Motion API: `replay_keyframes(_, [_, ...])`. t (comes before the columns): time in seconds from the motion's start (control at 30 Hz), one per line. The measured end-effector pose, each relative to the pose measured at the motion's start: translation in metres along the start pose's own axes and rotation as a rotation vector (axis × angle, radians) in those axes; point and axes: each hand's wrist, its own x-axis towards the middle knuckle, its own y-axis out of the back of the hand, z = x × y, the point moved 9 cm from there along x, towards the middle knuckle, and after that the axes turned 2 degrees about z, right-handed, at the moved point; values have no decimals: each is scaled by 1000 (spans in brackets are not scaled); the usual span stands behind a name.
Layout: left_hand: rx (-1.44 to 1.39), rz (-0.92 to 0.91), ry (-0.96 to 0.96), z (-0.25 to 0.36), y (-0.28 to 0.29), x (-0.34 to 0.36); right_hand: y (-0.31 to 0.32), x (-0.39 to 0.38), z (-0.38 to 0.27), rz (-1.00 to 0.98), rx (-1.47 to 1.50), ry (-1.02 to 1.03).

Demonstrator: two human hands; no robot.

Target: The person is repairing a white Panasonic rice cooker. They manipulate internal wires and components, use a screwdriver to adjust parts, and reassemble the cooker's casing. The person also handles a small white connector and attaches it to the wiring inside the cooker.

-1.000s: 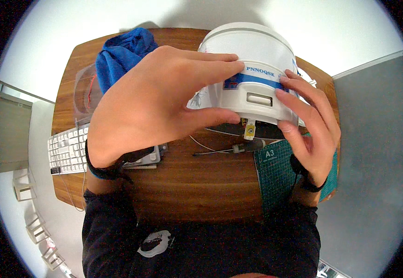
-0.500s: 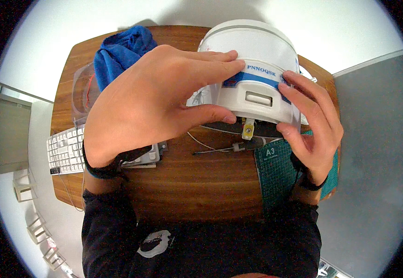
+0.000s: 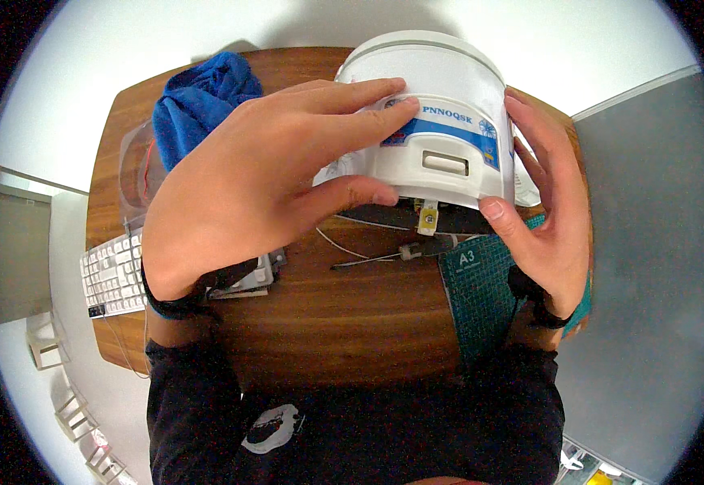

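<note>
A white rice cooker (image 3: pixel 441 69) with a blue-banded front panel (image 3: pixel 441 137) and a lever switch (image 3: pixel 445 164) stands at the back of the table, tipped so that its underside shows a little. A small yellow part with a screw (image 3: pixel 428 219) hangs below the panel's lower edge. My left hand (image 3: pixel 247 178) holds the panel's left side, fingers on its face and thumb near its bottom edge. Curled around the right side, my right hand (image 3: pixel 550 210) has its thumb at the panel's lower right corner.
A screwdriver (image 3: pixel 407 251) lies below the cooker, beside a green cutting mat (image 3: pixel 481 299). To the left are a blue cloth (image 3: pixel 198 101), a clear plastic container (image 3: pixel 133 174) and a white keyboard (image 3: pixel 116 275). A grey partition (image 3: pixel 651 242) borders the table's right.
My right hand's fingers have shifted from the panel's face around to the cooker's right side. My left hand keeps its place on the panel. The view has shifted slightly.
</note>
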Motion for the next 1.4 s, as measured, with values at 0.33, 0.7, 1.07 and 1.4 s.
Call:
replay_keyframes(0.33, [61,-13,115,-5,2,0,-10,-3,3,-9,113,-35])
replay_keyframes(0.7, [-160,-18,355,-28,6,-6,-18,1,-19,12,-113,-17])
replay_keyframes(1.07, [-258,103,310,-31,1,-5,-12,-1,-11,-38,-146,42])
replay_keyframes(1.4, [-222,116,138,-16,-12,1,-17,3,-17,-83,-179,129])
